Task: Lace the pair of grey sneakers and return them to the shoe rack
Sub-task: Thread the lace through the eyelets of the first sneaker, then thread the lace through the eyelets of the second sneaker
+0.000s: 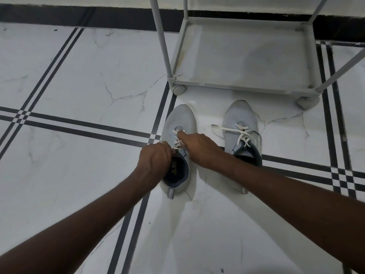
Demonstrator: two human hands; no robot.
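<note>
Two grey sneakers stand on the floor, toes pointing at the shoe rack (237, 84). The left sneaker (180, 119) has white laces (178, 144) crossed over its tongue. My left hand (155, 159) is closed at the sneaker's collar, pinching the lace at its upper left eyelets. My right hand (199, 147) rests over the laces, its index finger pressing on them near the lower eyelets. The right sneaker (240, 119) sits apart to the right, partly behind my right forearm, with its white lace (239, 133) loosely threaded and trailing to the left.
The grey rack's bottom shelf (243, 56) holds nothing and rides on small wheels (179, 89); its thin posts (161, 36) rise at the corners. White marble floor tiles with dark stripes spread all around. A dark skirting band (79, 16) runs along the wall.
</note>
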